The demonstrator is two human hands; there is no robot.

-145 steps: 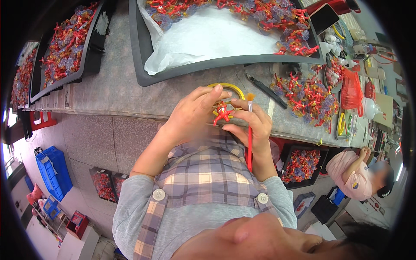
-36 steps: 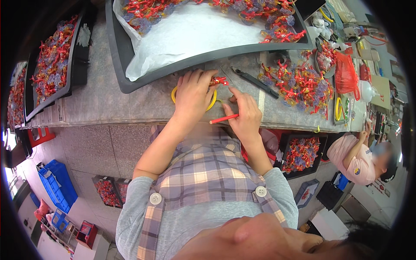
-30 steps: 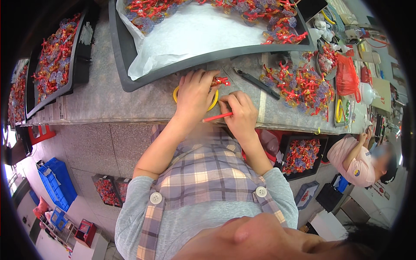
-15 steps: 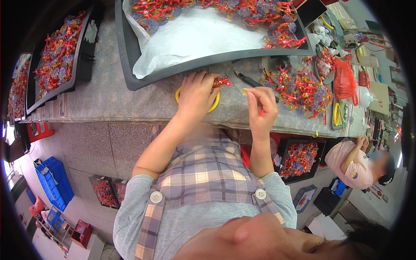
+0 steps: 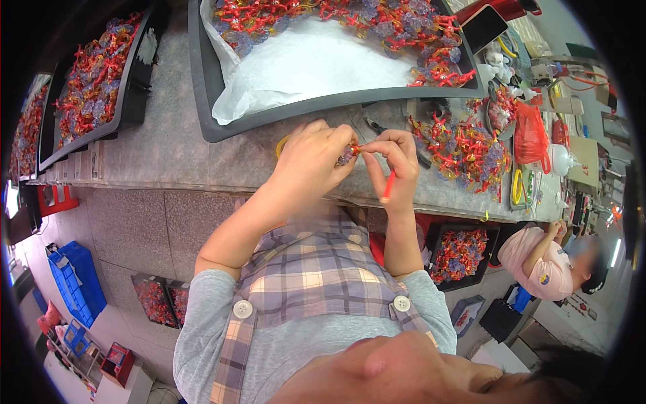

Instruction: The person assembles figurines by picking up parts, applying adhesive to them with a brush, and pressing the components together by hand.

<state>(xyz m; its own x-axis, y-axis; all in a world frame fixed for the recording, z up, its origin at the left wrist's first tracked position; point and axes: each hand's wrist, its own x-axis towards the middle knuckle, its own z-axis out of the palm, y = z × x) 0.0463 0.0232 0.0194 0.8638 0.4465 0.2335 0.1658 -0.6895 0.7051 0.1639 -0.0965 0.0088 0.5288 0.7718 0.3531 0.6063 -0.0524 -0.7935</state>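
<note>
My left hand [image 5: 311,160] is closed around a small red, gold and purplish figurine [image 5: 347,155], and its fingers hide part of it. My right hand [image 5: 398,161] pinches at the figurine's right end with thumb and forefinger. A thin red stick [image 5: 388,186], perhaps a tool handle, juts downward from the right palm; its other end is hidden by the fingers. Behind my left hand a yellow ring [image 5: 282,144] on the table is mostly covered. Right of my right hand lies a heap of similar figurines [image 5: 464,149].
A black tray [image 5: 202,101] lined with white paper [image 5: 316,64] holds many figurines beyond my hands. Another full tray [image 5: 121,111] stands at left. A dark tool [image 5: 422,159], a phone [image 5: 484,28] and a red bag [image 5: 533,135] are toward the right. A co-worker [image 5: 538,259] sits there.
My right hand has moved left and met the figurine. The yellow bit at its fingertips no longer shows, and the red stick now sticks out plainly. My left hand has turned, bringing the figurine lower.
</note>
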